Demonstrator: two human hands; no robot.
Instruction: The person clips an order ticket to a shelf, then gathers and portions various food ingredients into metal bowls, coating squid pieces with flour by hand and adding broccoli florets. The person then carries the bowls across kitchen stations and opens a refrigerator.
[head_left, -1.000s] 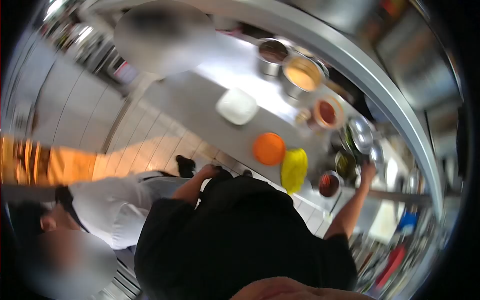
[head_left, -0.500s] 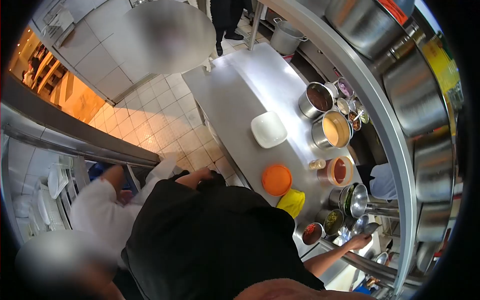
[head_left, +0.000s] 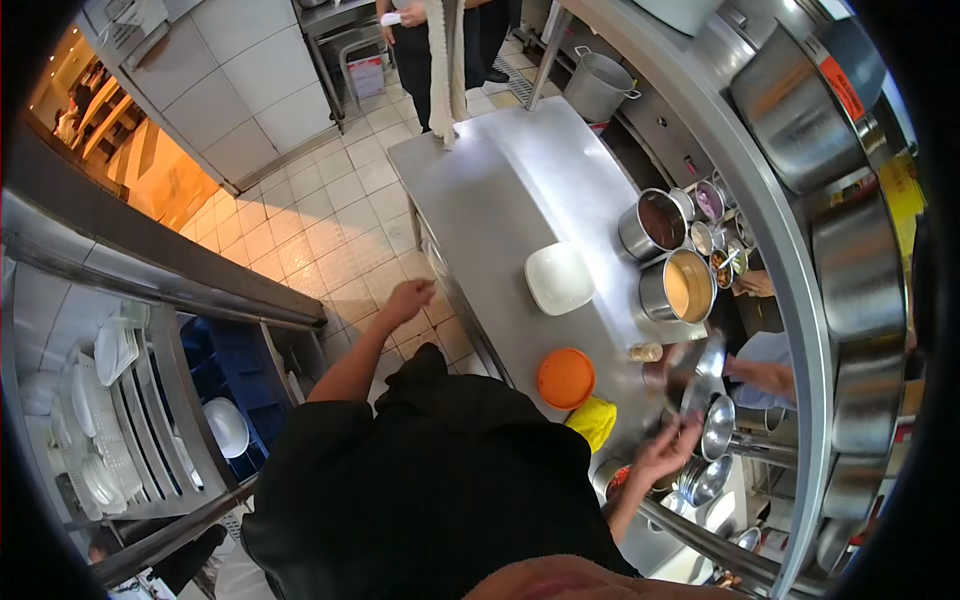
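Note:
My left hand (head_left: pixel 408 301) is raised over the floor left of the steel table, its fingers loosely bent apart and nothing visible in it. At the table's right side, my right hand (head_left: pixel 669 449) is closed at the lower edge of a motion-blurred metal bowl (head_left: pixel 695 372). A co-worker's hand (head_left: pixel 738 369) is beside the same bowl; whether it touches is unclear. Around my right hand are a metal container of red pieces (head_left: pixel 617 481), stacked metal bowls (head_left: pixel 706 482) and a yellow cloth (head_left: pixel 592 424). An orange lid (head_left: pixel 566 378) lies nearby.
The steel table (head_left: pixel 480 200) carries a white dish (head_left: pixel 559 279), a pot of dark sauce (head_left: pixel 660 221), a pot of orange sauce (head_left: pixel 688 287) and a small jar (head_left: pixel 645 352). Metal rails and a pot shelf flank the right. White plates (head_left: pixel 228 428) are at left. Another person stands beyond the table.
My left hand has moved outward from my body. My right hand has moved up and left to the blurred bowl. The co-worker's hand has come in, and the person at left has mostly left view.

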